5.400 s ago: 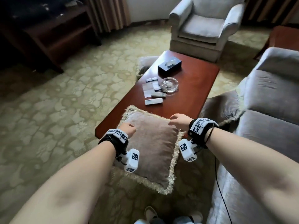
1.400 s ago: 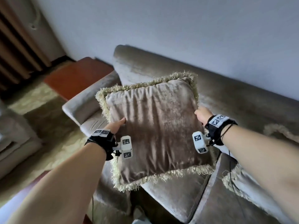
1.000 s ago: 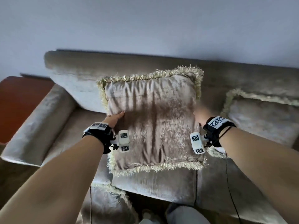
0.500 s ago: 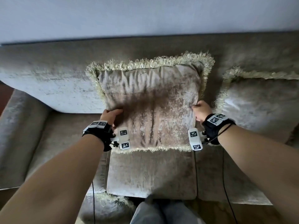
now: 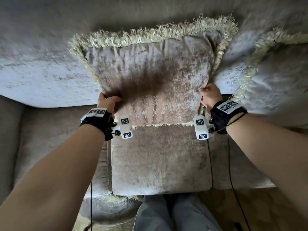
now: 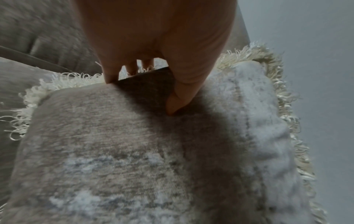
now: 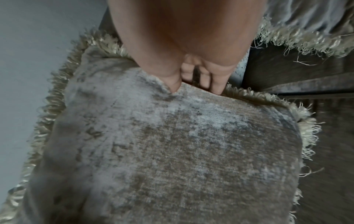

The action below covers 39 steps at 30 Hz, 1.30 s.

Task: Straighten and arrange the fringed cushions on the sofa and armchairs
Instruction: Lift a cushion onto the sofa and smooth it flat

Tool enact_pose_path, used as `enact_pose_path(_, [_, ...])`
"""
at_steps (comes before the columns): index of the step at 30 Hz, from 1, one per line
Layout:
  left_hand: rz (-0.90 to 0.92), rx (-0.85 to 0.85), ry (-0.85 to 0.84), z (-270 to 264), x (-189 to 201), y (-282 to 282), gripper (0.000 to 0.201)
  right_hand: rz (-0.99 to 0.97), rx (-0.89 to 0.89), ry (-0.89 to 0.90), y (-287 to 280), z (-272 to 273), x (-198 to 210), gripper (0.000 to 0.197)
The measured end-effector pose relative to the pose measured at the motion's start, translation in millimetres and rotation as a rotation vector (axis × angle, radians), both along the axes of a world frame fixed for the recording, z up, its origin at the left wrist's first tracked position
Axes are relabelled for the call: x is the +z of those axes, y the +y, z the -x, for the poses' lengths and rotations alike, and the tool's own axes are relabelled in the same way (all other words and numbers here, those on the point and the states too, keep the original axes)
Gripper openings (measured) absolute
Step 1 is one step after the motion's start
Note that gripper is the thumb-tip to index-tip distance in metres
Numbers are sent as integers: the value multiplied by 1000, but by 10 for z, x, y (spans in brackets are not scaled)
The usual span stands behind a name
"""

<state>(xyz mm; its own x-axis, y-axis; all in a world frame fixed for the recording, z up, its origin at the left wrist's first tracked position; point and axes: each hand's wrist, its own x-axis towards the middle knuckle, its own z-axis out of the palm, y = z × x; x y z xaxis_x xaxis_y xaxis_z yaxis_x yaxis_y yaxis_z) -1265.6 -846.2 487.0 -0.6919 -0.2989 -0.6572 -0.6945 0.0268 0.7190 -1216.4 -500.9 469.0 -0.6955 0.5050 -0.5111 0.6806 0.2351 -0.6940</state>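
Cushion (image 5: pixel 153 77), square, in greyish-brown velvet with a cream looped fringe (image 5: pixel 150 35) on all four edges, held upright against the backrest (image 5: pixel 41 72) of the sofa, its lower edge at the seat cushion (image 5: pixel 160 160). It lies between the two hands, each gripping one side edge low down.

Left hand (image 5: pixel 107 102): thumb (image 6: pixel 178 98) pressed onto the cushion's front face, the other fingers (image 6: pixel 132 68) curled round the edge and behind it, so the fabric is pinched between them. In the left wrist view the fringe shows just beyond the fingertips.

Right hand (image 5: pixel 210 95): thumb (image 7: pixel 172 81) dug into the front face, making a small dent, with the remaining fingers (image 7: pixel 216 86) wrapped over the fringed edge to the back; the grip is closed on the cushion.

Just beyond the right hand's fingers, on the far side from the held cushion, a second fringed cushion (image 5: pixel 275 77) leans against the same backrest, its fringe close to the held cushion's right fringe; whether the two touch cannot be told. Beyond the left hand's fingers the backrest runs on bare. Below both wrists lies the seat cushion, and nearer the person a further strip of fringe (image 5: pixel 115 198) shows at the sofa's front edge beside the person's grey trouser legs (image 5: pixel 175 214). Each wrist carries a black strap with white marker blocks (image 5: pixel 125 128).
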Motion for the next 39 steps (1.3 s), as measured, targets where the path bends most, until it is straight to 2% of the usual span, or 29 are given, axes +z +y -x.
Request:
enact_pose_path(7, [-3,-18,25,75,-157,-93,37,-41,-26,-9,-114,-42,-197,14])
enact_pose_path(17, [50,-43,-56,10,-206,-222,31,-5,-84,-3,-253,-28,-131,10])
enact_pose_path(20, [60,-48,-62,31,-259,-256,30,-7,-81,-18,-260,-37,-194,17])
enact_pose_path(26, [181,-39,-15,105,-424,-289,45,-131,52,-58,-252,7,-281,6])
enact_pose_path(28, [252,-80,-9,125,-392,-258,39,-130,68,-74,-274,19,-282,13])
enact_pose_path(29, [285,-80,-11,134,-357,-247,45,-132,62,-69,-299,24,-256,17])
enact_pose_path(31, [349,-56,-64,152,-290,-217,74,-166,-6,-18,-370,35,-163,29])
enact_pose_path(33, [432,-44,-72,166,-204,-165,80,-291,-22,134,-461,66,-45,45])
enact_pose_path(36, [520,-32,123,167,-23,-1,79,-547,197,401,-638,138,88,68])
enact_pose_path(39, [674,-252,373,82,49,247,83,-758,504,487,-908,244,142,79])
